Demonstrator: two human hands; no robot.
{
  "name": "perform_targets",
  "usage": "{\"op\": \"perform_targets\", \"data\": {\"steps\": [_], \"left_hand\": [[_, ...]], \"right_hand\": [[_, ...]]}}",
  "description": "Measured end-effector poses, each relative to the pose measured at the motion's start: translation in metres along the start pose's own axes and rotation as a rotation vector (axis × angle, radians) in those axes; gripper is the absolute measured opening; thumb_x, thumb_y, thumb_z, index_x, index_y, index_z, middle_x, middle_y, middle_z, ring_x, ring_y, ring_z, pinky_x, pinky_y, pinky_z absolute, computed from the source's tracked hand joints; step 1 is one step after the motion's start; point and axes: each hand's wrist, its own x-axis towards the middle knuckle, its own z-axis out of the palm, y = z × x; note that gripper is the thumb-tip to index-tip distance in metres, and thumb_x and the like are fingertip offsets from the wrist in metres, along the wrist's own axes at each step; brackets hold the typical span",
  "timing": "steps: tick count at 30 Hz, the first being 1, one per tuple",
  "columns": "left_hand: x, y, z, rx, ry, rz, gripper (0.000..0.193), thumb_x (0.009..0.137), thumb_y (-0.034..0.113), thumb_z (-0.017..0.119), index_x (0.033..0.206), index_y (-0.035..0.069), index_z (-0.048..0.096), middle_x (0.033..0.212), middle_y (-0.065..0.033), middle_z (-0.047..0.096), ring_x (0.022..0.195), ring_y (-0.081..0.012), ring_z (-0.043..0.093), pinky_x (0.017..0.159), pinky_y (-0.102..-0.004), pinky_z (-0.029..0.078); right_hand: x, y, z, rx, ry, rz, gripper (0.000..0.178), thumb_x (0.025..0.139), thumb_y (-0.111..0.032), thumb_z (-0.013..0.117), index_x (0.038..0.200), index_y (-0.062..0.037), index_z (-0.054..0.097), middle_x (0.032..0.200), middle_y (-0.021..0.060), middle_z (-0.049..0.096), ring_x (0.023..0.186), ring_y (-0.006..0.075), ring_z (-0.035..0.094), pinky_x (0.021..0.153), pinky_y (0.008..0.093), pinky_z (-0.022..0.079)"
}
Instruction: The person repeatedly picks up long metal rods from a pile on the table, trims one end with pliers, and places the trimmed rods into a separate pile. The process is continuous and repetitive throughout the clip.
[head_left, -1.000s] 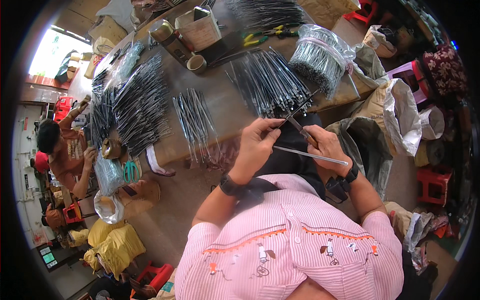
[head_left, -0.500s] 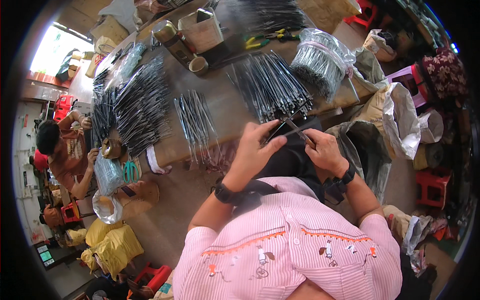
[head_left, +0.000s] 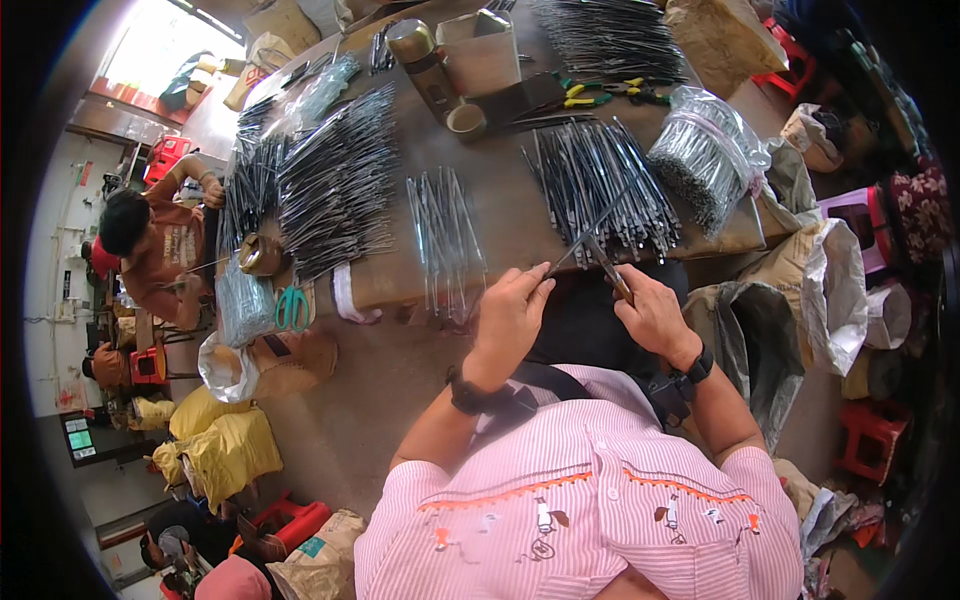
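Observation:
My left hand (head_left: 512, 318) pinches the near end of a thin dark metal strip (head_left: 573, 249) between thumb and fingers. The strip slants away to the right, over the near edge of a spread of similar strips (head_left: 600, 180). In my closed right hand (head_left: 655, 316) is a narrow hand tool (head_left: 604, 266) with a dark flat end and a brownish handle. Its tip meets or crosses the strip; I cannot tell which. Fewer, paler strips (head_left: 440, 235) lie left of my hands on the table (head_left: 510, 235).
A plastic-wrapped bundle of silvery strips (head_left: 705, 160) lies right. Pliers (head_left: 585, 95), a flask (head_left: 425, 65), a cup (head_left: 466, 121) and a bin (head_left: 478, 55) stand or lie farther back. Larger strip piles (head_left: 340, 180) cover the left, near another person (head_left: 165, 240). Open sacks (head_left: 755, 330) stand right.
The whole view has shifted, so the table appears farther right. My left thumb and fingers have drawn together on the strip, which now points up and right. The tool stays in my right hand.

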Motion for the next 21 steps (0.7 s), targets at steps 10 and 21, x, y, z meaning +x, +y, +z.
{"op": "perform_targets", "data": {"steps": [10, 21], "left_hand": [[0.024, -0.13, -0.029, 0.143, 0.28, -0.287, 0.031, 0.089, 0.019, 0.058, 0.077, -0.009, 0.061, 0.06, -0.0144, 0.058, 0.053, -0.0223, 0.055, 0.055, -0.0385, 0.044], [0.028, -0.058, -0.024, 0.516, 0.224, -0.277, 0.037, 0.085, 0.028, 0.064, 0.109, -0.001, 0.063, 0.105, -0.0238, 0.058, 0.095, -0.0387, 0.058, 0.084, -0.0448, 0.047]], "right_hand": [[-0.01, 0.025, -0.007, 0.285, 0.044, 0.164, 0.037, 0.077, -0.006, 0.05, 0.113, -0.0047, 0.055, 0.083, 0.0132, 0.065, 0.08, 0.0328, 0.063, 0.076, 0.038, 0.049], [-0.03, 0.038, -0.017, 0.563, 0.115, 0.188, 0.036, 0.078, -0.002, 0.046, 0.114, -0.0015, 0.055, 0.081, 0.0054, 0.059, 0.068, 0.0114, 0.058, 0.058, 0.0245, 0.045]]}}
